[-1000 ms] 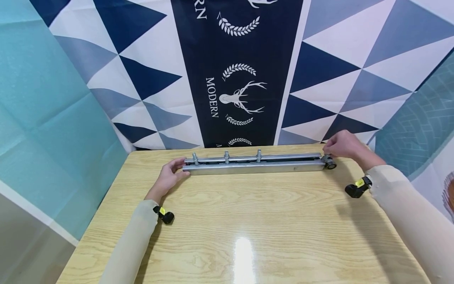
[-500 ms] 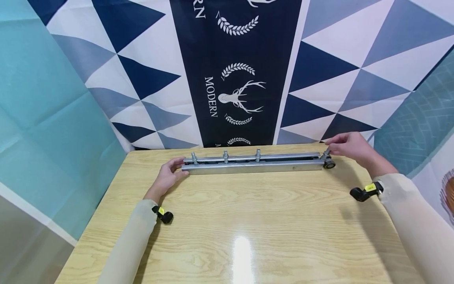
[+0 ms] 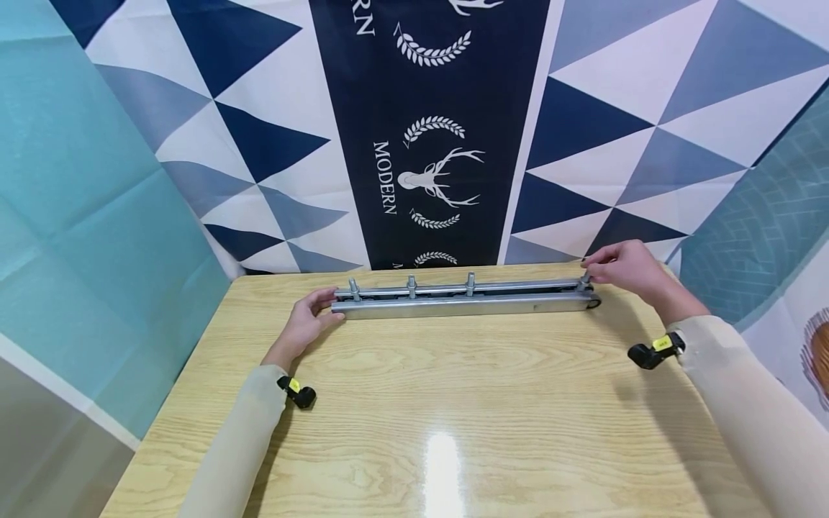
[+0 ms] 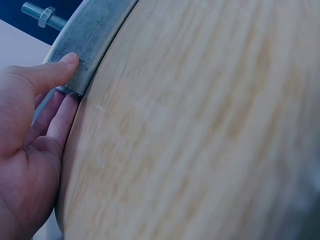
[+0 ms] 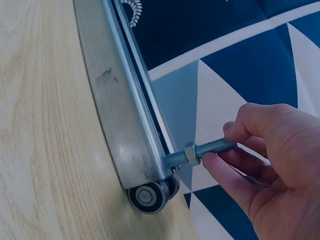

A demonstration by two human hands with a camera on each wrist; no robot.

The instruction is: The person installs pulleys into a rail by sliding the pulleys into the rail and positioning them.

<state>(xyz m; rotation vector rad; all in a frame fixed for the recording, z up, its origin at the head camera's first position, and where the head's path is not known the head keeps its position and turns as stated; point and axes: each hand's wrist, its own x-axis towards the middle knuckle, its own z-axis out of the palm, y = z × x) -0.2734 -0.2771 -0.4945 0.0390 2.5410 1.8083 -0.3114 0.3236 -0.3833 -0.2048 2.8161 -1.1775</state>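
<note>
A long silver metal channel track [image 3: 434, 309] lies across the back of the table, its slot facing up. At its left end my left hand [image 3: 306, 324] holds on, the thumb on the front face and fingers at the end, as the left wrist view shows. My right hand [image 3: 628, 272] pinches the threaded bolt [image 5: 215, 146] of a roller trolley between thumb and fingers. That trolley is partly inside the track's right end, with its rear wheels [image 5: 146, 197] still sticking out. Three more upright bolts [image 3: 411, 286] with nuts stand out of the slot.
The light wood table [image 3: 414, 388] runs toward me in front of the track. Directly behind stands a patterned cloth backdrop [image 3: 447, 144]. Teal panels close off the left and right sides.
My right hand drew back slightly, then moved left with the roller trolley, which went from outside the track's right end to partly inside. The left hand and track stayed put.
</note>
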